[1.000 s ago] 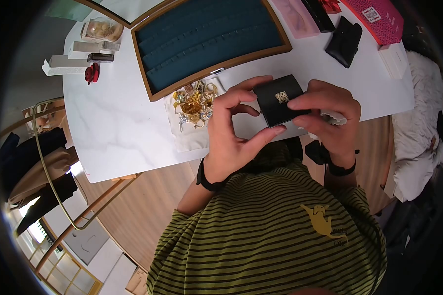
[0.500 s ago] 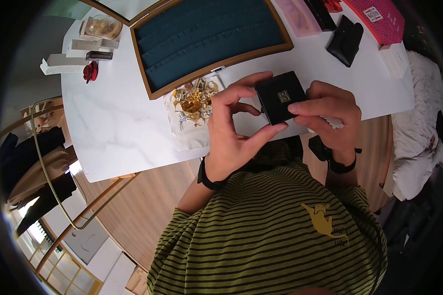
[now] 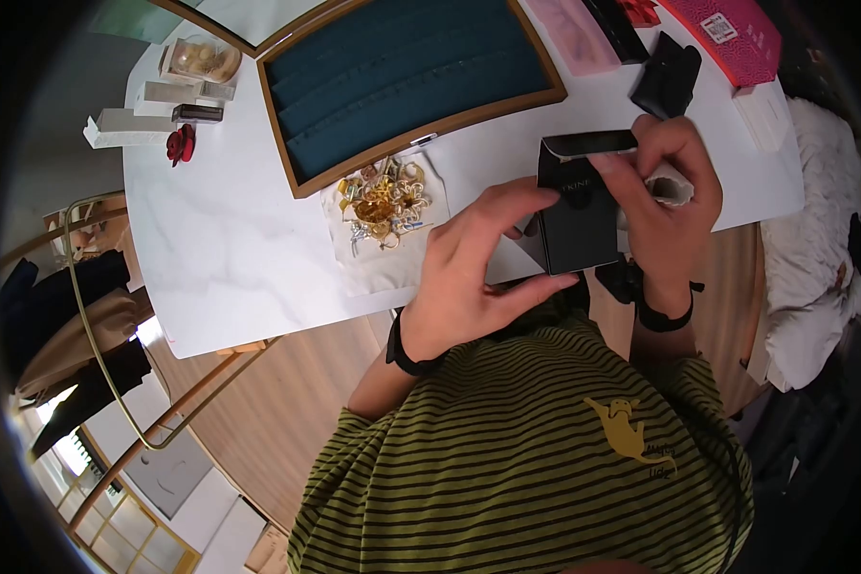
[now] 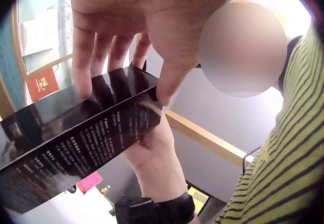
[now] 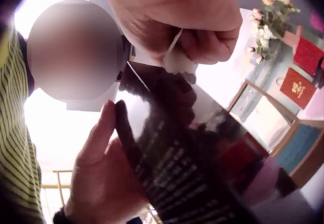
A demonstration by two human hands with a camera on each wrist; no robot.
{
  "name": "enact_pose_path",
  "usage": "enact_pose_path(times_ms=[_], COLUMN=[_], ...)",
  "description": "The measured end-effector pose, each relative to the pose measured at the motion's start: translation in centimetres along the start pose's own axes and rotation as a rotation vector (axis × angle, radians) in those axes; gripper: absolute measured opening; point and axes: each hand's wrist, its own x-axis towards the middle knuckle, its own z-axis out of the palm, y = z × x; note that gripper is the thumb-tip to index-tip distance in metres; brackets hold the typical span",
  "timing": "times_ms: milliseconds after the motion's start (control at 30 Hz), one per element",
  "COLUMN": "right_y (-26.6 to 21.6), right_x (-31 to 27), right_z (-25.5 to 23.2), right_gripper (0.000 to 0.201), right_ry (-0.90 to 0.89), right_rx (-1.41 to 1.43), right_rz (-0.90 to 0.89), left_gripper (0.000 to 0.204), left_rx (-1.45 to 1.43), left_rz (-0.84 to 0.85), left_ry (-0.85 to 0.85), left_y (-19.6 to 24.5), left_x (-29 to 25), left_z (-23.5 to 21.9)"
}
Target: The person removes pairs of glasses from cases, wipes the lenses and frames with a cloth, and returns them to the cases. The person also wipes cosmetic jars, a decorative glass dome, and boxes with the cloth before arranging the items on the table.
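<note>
A glossy black box is held up over the table's front edge, tilted so a long side faces the head view; small pale print covers a side in the left wrist view. My left hand grips its left side and lower corner between fingers and thumb. At its upper right, my right hand pinches the box's top edge with thumb and forefinger, while its other fingers curl round a crumpled white piece. That white piece also shows in the right wrist view.
Gold and silver jewelry lies piled on a white cloth. Behind it stands a wooden case with teal lining. Small boxes and a red rose are at left; a black pouch and pink box at back right.
The black box has turned, so its gold-emblem face is out of sight and a longer side shows. Both hands have shifted right with it, and the right hand has risen to its top edge.
</note>
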Motion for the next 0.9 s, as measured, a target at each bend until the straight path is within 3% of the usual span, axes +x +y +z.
enact_pose_path(times_ms=[33, 67, 167, 267, 367, 433, 567, 667, 767, 833, 900], right_y=[0.2, 0.1, -1.6, -1.2, -0.8, -0.4, -0.4, -0.9, -1.3, -0.9, -1.5], right_x=[0.2, 0.1, 0.5, 0.5, 0.2, 0.3, 0.4, 0.5, 0.8, 1.0, 0.7], right_z=[-0.5, -0.5, -0.5, -1.6, -2.5, -2.6, -3.4, -3.7, -3.9, -3.3, -2.9], right_gripper=[0.018, 0.018, 0.010, 0.009, 0.010, 0.013, 0.012, 0.009, 0.005, 0.023, 0.033], right_ry=[-0.119, -0.121, -0.315, -0.429, -0.422, -0.448, -0.547, -0.682, -0.733, -0.689, -0.653], right_rx=[-0.049, -0.047, -0.039, 0.025, 0.171, 0.359, 0.449, 0.527, 0.341, 0.140, 0.053], right_rz=[-0.049, -0.049, 0.139, 0.143, 0.131, 0.165, 0.145, 0.162, 0.269, 0.024, 0.105], left_gripper=[0.068, 0.068, 0.068, 0.066, 0.064, 0.060, 0.063, 0.066, 0.069, 0.073, 0.073], left_rx=[0.030, 0.031, 0.053, 0.014, 0.037, -0.188, -0.229, -0.044, -0.010, 0.055, 0.083], left_rz=[-0.023, -0.025, -0.101, -0.126, -0.009, 0.057, 0.031, -0.095, -0.142, -0.155, -0.120], left_ry=[-0.015, -0.013, -0.001, -0.018, -0.069, 0.053, 0.065, 0.008, 0.006, -0.046, -0.059], left_y=[0.2, 0.5, 0.9, 1.1, 0.9, 0.1, -0.2, 0.9, 1.4, 1.5, 1.4], left_x=[0.1, 0.1, 0.2, 0.2, 0.4, 0.4, 0.2, 0.4, 0.8, 1.0, 1.4], left_z=[-0.1, -0.3, -0.7, -1.1, -0.6, 0.7, 0.3, -1.0, -1.1, -1.1, -1.1])
